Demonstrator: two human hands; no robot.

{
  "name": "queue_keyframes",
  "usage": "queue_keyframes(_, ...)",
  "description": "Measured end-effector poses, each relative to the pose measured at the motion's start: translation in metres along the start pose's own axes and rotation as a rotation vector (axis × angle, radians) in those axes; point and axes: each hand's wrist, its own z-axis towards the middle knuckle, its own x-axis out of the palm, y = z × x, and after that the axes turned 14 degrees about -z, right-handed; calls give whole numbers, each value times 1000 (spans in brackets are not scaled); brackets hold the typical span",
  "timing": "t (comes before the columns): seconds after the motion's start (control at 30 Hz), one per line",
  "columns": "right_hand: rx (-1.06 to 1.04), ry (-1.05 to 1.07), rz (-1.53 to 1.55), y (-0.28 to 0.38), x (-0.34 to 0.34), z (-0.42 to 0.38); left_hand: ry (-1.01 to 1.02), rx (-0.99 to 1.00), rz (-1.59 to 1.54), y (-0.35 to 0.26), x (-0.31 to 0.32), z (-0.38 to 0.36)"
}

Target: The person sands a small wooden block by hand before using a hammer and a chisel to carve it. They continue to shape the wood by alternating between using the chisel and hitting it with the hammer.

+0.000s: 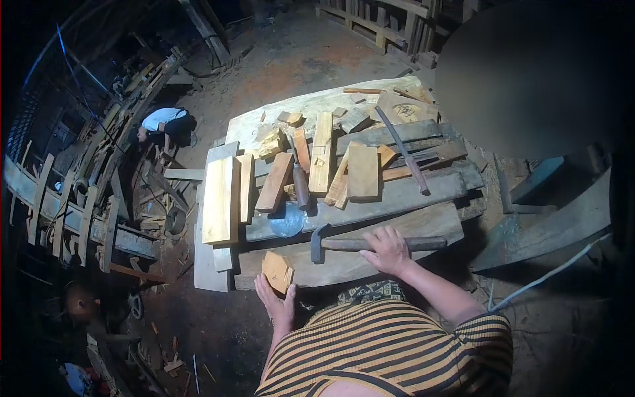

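My left hand has its fingers and thumb around the lower edge of a small angular wooden block at the table's near edge. My right hand is closed over the wooden handle of a hammer, which lies sideways with its metal head to the left. Beyond the hammer is a round metal disc. A chisel with a dark handle rests among several wood blocks, including a wide pale one and a reddish one.
The worktable is made of rough planks. A thick yellow block stands at its left, and a long tool with a reddish handle lies at the right. A person bends down at the left, near piled timber.
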Motion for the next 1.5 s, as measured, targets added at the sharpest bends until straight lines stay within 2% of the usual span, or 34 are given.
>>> queue_keyframes(0.3,-1,8,-10,1,-1,1,21,93,63,13,-1,2)
queue_keyframes(0.63,-16,-14,-12,8,6,3,-60,37,127,13,-4,3)
queue_keyframes(1.1,-28,28,-77,10,6,4,-140,217,0,16,-5,4)
queue_keyframes(1.5,-28,11,-90,12,7,5,-132,165,11,15,-1,1)
